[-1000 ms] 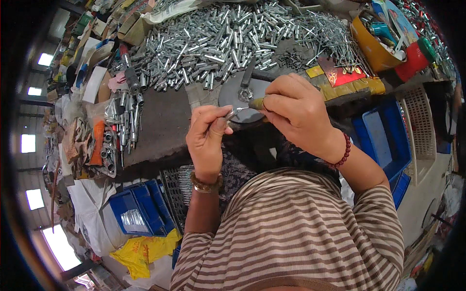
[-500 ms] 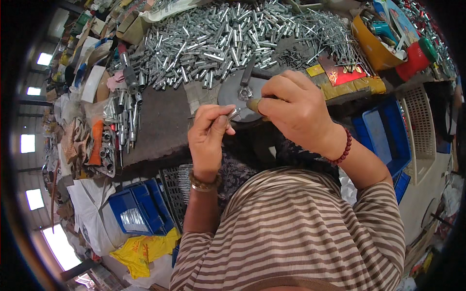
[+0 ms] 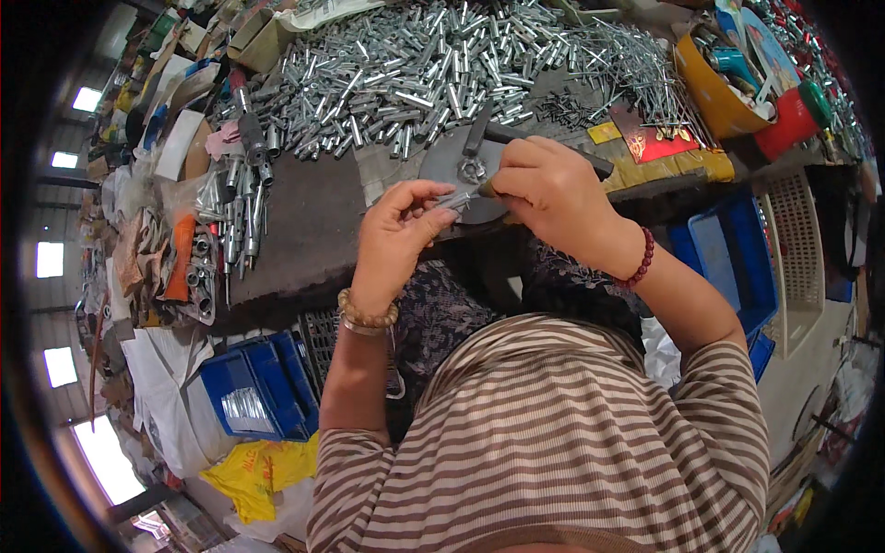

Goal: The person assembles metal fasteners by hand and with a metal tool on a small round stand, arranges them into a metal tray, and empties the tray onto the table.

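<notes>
In my left hand (image 3: 398,235) I pinch a small metal tube (image 3: 458,198), shiny and silver, between thumb and fingers. My right hand (image 3: 550,198) is closed around a tool (image 3: 486,191); only its dark tip shows, touching the tube. Both are over a round grey metal plate (image 3: 452,166) at the bench (image 3: 304,221) edge. Behind lies a big pile of the same bright tubes (image 3: 433,69), smooth and cylindrical.

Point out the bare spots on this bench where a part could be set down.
One free patch: the dark mat, between the row of tubes on its left and the left hand. Crowded: the pile of silver tubes across the back, the rods and orange bowl to the right.
</notes>
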Demonstrator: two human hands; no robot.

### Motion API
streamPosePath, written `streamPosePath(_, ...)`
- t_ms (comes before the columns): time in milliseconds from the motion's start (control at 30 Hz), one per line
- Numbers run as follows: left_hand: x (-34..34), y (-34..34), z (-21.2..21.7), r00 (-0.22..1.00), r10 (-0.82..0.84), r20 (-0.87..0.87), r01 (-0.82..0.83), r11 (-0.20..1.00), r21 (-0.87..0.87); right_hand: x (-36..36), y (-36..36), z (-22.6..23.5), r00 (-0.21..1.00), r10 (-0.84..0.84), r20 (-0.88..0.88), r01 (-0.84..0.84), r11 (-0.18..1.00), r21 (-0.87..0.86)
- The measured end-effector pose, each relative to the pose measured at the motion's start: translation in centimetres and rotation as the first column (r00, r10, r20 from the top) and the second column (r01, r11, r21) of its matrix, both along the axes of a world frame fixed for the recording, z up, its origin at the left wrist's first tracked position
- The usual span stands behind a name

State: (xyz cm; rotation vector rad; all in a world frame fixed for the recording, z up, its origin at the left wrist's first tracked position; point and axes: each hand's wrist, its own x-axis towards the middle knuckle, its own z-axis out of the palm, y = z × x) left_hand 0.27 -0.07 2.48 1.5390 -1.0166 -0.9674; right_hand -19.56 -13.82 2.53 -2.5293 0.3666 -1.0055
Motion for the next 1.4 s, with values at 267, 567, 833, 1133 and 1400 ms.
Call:
streamPosePath(267,0.1,-0.4,-0.3,0.949,0.006,0.315,0.006,0.999,-0.039,0.6,-1.0,-1.2,0.995,0.029,-0.094,-0.018,0.993,0.118)
streamPosePath(567,-0.6,-0.6,-2.3,0.81,0.149,0.567,-0.028,0.976,-0.216,1.6,-1.4,-1.7,0.98,0.006,-0.2,0.018,0.993,0.116)
streamPosePath(833,0.1,-0.6,-2.9,0.757,0.159,0.633,-0.004,0.971,-0.239,-1.5,-3.7,-1.3,0.873,-0.361,-0.328,0.285,0.923,-0.257)
streamPosePath(1133,0.6,-0.4,-3.0,0.759,0.128,0.639,0.05,0.966,-0.253,-2.5,0.8,1.8,0.978,-0.112,-0.178,0.148,0.969,0.2)
streamPosePath(1400,0.6,-0.7,-3.1,0.781,0.112,0.615,0.076,0.959,-0.272,-2.6,2.4,2.0,0.925,-0.215,-0.314,0.155,0.966,-0.206)
